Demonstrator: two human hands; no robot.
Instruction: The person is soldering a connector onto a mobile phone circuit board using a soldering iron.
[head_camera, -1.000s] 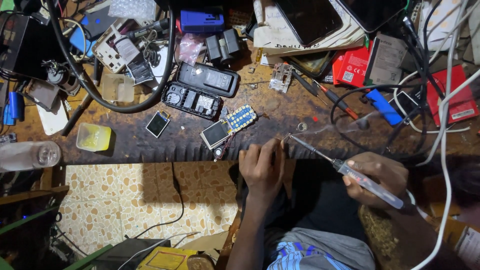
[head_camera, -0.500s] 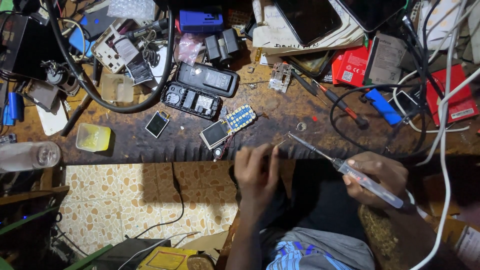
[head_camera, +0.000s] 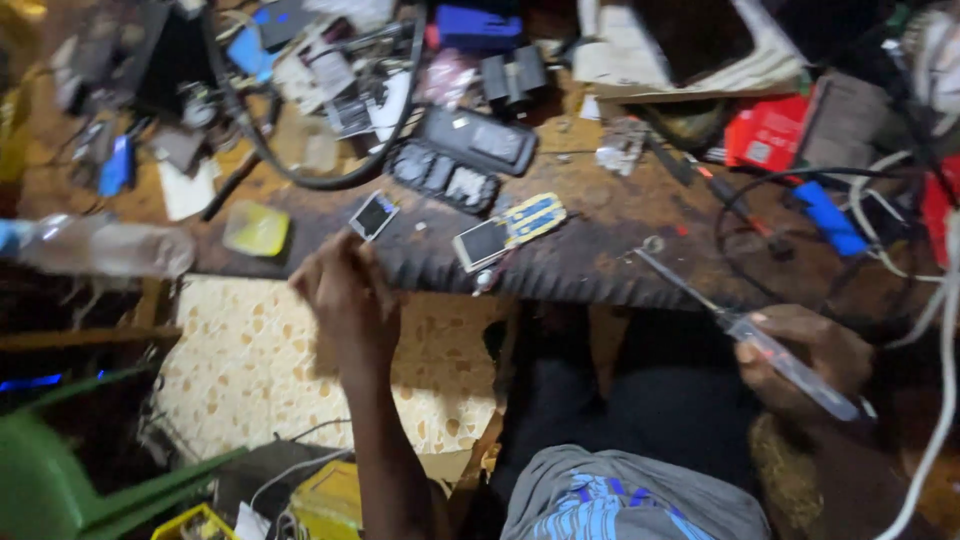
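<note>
Small electronics repair workshop | scarred wooden workbench (head_camera: 600, 250) strewn with phone parts | opened phone (head_camera: 445, 182) and loose circuit board (head_camera: 533, 218) at bench centre | cables (head_camera: 300, 170) and boxes along bench's far edge | screwdriver (head_camera: 750, 335) at bench's near edge

A small dark screen (head_camera: 373, 215) on the bench, a red box (head_camera: 767, 133) at the far right

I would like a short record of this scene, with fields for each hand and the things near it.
left hand: empty, raised at the near edge of the workbench
nearest to left hand: small screen module, yellow pad
right hand: shut on a screwdriver, its tip toward the bench
centre of bench: small circuit board, black phone shell
</note>
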